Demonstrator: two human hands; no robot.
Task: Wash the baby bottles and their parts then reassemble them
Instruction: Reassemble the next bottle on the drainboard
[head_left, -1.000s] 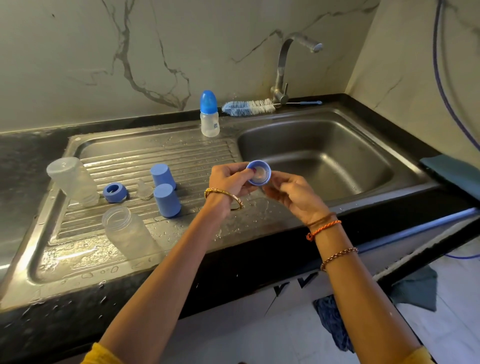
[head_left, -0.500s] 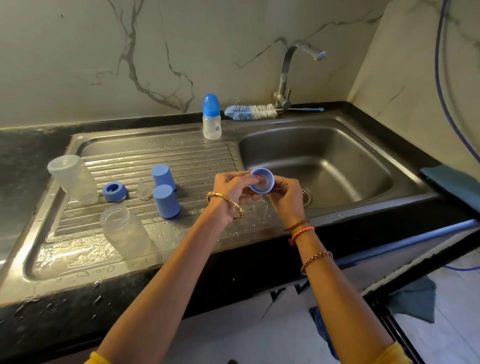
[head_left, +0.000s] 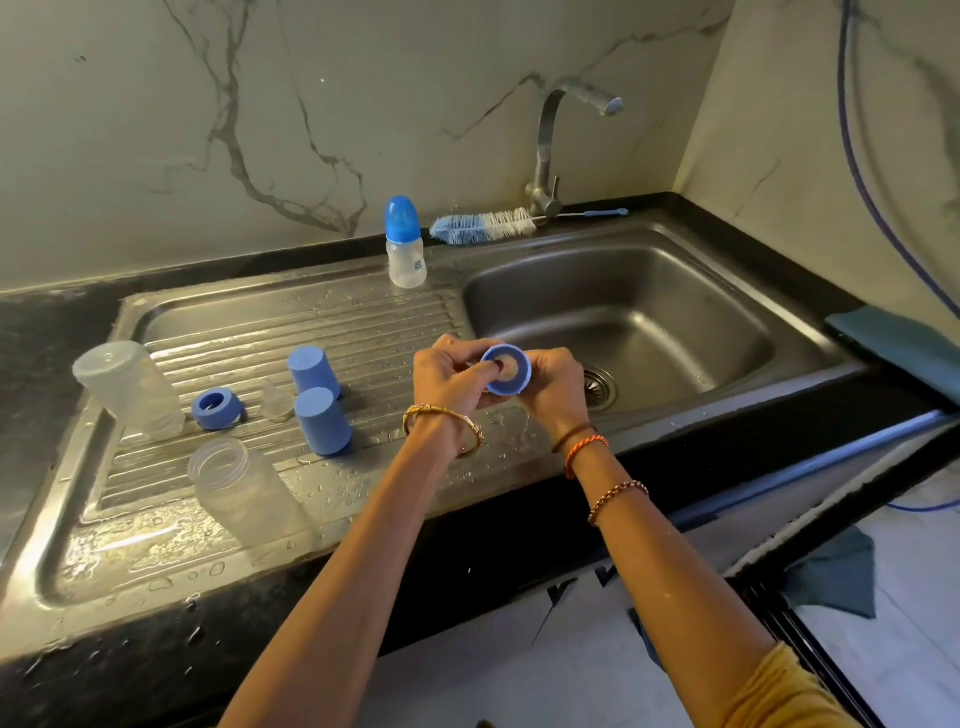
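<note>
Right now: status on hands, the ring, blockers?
Left hand and right hand both grip the blue collar ring above the sink edge. Left fingertip pressed into its opening. Nothing in the way.

I see the assembled bottle (head_left: 405, 244) upright at the drainboard's (head_left: 156, 545) back edge, the brush (head_left: 483, 226) lying right of it behind the basin (head_left: 649, 291). Two caps (head_left: 322, 418) stand mid-board; left of them the loose ring (head_left: 215, 409) and an inverted bottle (head_left: 130, 387). Another bottle (head_left: 244, 493) stands near the front edge.
</note>
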